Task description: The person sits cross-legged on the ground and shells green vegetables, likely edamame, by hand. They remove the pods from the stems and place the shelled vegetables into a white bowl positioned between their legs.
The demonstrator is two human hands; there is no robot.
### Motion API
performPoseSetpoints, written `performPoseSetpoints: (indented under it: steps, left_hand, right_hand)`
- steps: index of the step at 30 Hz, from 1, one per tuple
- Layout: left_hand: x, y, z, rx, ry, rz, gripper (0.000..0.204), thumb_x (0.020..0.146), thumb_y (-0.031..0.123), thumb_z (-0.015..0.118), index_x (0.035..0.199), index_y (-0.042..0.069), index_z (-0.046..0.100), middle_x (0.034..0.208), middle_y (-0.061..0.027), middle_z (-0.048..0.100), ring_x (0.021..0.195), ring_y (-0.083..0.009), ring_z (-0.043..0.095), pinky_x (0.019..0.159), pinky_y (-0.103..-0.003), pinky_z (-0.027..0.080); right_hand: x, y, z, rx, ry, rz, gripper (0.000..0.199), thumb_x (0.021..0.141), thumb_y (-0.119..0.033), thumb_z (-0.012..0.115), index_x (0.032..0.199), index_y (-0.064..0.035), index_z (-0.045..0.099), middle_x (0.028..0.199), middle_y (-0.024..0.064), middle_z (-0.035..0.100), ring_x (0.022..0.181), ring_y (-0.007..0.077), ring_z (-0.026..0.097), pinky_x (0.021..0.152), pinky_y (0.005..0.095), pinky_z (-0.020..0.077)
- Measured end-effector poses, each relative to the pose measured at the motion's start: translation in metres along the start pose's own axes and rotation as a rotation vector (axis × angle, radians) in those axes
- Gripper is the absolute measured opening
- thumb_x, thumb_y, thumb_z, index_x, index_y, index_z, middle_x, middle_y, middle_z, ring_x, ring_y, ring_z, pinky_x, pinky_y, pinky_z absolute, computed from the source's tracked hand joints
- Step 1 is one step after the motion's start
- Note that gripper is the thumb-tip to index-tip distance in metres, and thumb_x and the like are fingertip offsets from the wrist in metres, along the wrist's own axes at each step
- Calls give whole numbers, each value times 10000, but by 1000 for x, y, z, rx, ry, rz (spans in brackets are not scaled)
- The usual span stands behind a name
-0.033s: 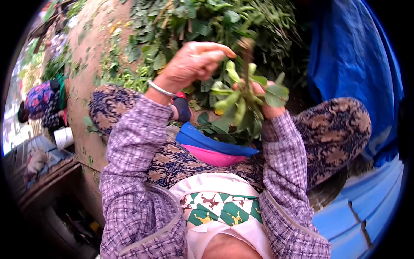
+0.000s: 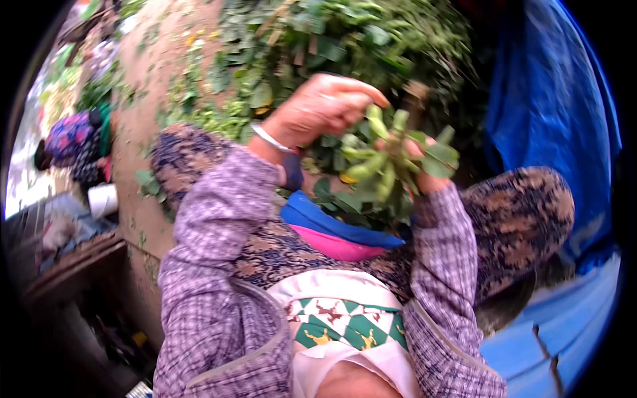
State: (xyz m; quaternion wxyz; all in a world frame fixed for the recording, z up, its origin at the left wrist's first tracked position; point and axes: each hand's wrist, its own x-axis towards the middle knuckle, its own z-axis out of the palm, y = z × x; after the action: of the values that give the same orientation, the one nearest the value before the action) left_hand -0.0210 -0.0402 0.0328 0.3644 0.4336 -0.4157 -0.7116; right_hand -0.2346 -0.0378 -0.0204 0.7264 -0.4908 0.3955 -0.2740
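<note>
Fingers (image 2: 361,93) unmoved on leafy sprig (image 2: 391,162)

Very little has changed. Your left hand (image 2: 318,109) has pushed its fingertips (image 2: 378,99) a touch further right, so they now reach over the top of the leafy green bunch (image 2: 391,162). The whole scene sits slightly lower in view and looks softer (your head has moved a little).

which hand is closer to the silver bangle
Left. The silver bangle sits on the wrist of the left hand, right behind it. The right hand is farther off, mostly hidden behind the green bunch that it grips.
</note>
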Motion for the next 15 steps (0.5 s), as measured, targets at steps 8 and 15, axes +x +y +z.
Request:
performPoseSetpoints:
  steps: [8,15]
  left_hand:
    - [-7,-9,19,-326,-239,-81,197,827,154,576,943,0,620,702,39,580,484,2,384,432,-135,313]
    - [-7,-10,23,-386,-247,-117,167,807,130,558,894,4,624,687,38,575,470,2,410,411,-137,324]
  right_hand:
    - [0,42,-21,369,-65,77,362,869,-376,502,855,-26,590,733,74,591,625,156,556,545,274,451]
    - [-1,38,-38,105,-212,2,424,887,-426,471,733,-36,536,607,27,526,507,110,489,431,226,388]
